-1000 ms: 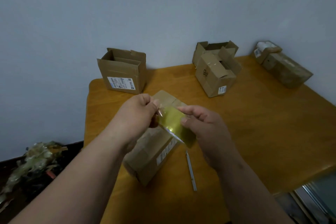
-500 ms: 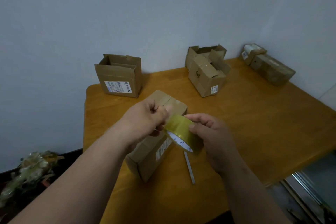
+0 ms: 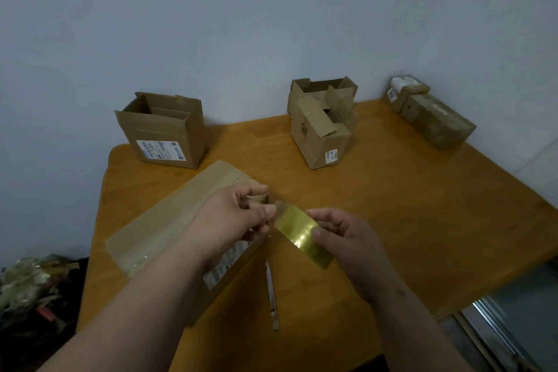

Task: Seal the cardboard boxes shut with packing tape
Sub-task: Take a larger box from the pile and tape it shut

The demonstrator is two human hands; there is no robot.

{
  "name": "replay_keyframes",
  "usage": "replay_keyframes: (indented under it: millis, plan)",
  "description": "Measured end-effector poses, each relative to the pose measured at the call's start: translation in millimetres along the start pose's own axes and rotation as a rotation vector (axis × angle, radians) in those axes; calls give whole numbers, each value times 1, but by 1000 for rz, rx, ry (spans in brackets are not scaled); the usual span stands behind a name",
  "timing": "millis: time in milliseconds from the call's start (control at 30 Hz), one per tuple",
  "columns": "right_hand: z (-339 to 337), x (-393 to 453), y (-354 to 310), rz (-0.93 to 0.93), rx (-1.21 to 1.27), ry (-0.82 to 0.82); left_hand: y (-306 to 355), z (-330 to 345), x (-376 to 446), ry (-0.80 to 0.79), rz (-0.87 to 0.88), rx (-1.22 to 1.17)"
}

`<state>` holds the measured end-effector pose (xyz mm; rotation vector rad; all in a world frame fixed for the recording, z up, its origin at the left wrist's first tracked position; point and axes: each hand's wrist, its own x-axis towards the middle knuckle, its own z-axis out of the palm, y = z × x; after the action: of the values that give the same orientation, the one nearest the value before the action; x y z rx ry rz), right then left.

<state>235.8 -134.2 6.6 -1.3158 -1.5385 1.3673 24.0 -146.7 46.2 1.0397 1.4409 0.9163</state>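
A roll of yellowish packing tape [image 3: 302,235] is held over the table [image 3: 422,205] in front of me. My right hand [image 3: 347,241] grips the roll, thumb on its outer face. My left hand [image 3: 235,217] pinches the tape's free end at the roll's left edge. Under my left forearm lies a long closed cardboard box [image 3: 169,220], glossy tape on its top and a white label on its near side. An open box [image 3: 163,130] with raised flaps stands at the back left. Another open box [image 3: 323,127], marked "9#", stands at the back middle.
A slim utility knife [image 3: 271,296] lies on the table just below my hands. A taped, closed long box [image 3: 434,118] lies at the back right by the wall. A heap of crumpled tape and scraps [image 3: 30,284] sits on the floor at left. The table's right edge drops to the floor.
The roll has turned from showing its core side to showing its broad outer face. My left hand has shifted its pinch to the tape end. The view has tilted down.
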Motion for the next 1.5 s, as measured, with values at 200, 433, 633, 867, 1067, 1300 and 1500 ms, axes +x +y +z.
replay_keyframes:
  millis: [200, 433, 633, 867, 1067, 1300, 1500]
  plan:
    - [-2, 39, 89, 59, -605, -76, -2, 9, 13, 306, 82, 169]
    - [17, 36, 137, 22, -1040, -267, -9, -31, 2, 851, 135, 160]
    - [41, 53, 105, -153, -975, 57, -54, -79, -14, 1048, 31, 432]
    - [130, 60, 8, -728, -869, -319, -100, -72, -29, 597, -195, 1083]
    - [143, 79, -9, -623, -1210, -669, -120, -83, -29, 382, -147, 1199]
    - [147, 88, -15, -585, -1213, -597, -110, -91, -30, 298, -63, 1297]
    - [121, 109, -4, -469, -1280, -603, -114, -93, -24, 209, -76, 1307]
